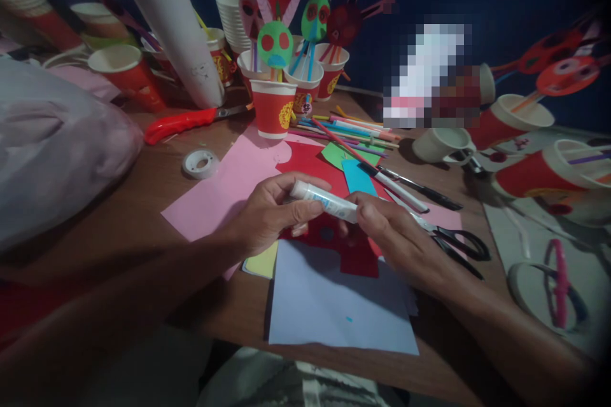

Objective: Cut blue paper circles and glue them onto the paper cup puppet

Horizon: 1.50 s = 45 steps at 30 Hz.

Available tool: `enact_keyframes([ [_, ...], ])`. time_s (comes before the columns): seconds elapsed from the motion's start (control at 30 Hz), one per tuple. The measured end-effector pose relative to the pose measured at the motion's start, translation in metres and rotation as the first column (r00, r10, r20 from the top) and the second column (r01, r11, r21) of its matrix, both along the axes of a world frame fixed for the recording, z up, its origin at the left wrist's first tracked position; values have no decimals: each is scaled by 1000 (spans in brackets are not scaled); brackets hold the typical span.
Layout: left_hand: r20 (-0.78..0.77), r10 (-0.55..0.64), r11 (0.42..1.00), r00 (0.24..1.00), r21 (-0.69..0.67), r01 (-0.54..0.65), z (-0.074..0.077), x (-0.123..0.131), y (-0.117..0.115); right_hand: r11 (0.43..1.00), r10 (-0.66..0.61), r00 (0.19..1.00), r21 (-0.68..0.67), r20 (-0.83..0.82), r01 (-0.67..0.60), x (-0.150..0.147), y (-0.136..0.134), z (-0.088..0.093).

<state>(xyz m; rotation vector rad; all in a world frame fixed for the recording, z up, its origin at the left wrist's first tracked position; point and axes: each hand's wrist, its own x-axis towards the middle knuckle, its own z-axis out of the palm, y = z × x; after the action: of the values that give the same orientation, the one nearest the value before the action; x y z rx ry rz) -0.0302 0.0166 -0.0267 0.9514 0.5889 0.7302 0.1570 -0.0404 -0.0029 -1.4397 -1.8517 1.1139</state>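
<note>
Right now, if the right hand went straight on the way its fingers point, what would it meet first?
Probably the left hand, which grips the other end of the same glue stick; depth is unclear.

left hand (267, 213) and right hand (398, 238) gripping glue stick (324, 199), red paper (353, 248) beneath

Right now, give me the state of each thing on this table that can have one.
glue stick, held level, a hand at each end; capped or not, cannot tell.
left hand, fingers closed on the glue stick.
right hand, fingers closed on its other end.
black scissors, lying flat.
tape roll, lying flat.
red cup, upright.
white cup, tipped on its side.
</note>
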Motion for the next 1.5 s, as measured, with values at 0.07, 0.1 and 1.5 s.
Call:
enact_keyframes([
  [0.07, -11, -12, 1000, 1000, 9, 12, -1, 0, 0, 999, 8, 999, -54, -51, -11, 0, 1, -1],
  [0.1, -14, -12, 1000, 1000, 8, 12, -1, 0, 0, 1000, -15, 1000, -27, -14, 15, -1, 1, -2],
  [1.5, 0, 11, 1000, 1000, 1, -11, 0, 0, 1, 988, -83, 986, 139, 147, 62, -1, 1, -3],
])
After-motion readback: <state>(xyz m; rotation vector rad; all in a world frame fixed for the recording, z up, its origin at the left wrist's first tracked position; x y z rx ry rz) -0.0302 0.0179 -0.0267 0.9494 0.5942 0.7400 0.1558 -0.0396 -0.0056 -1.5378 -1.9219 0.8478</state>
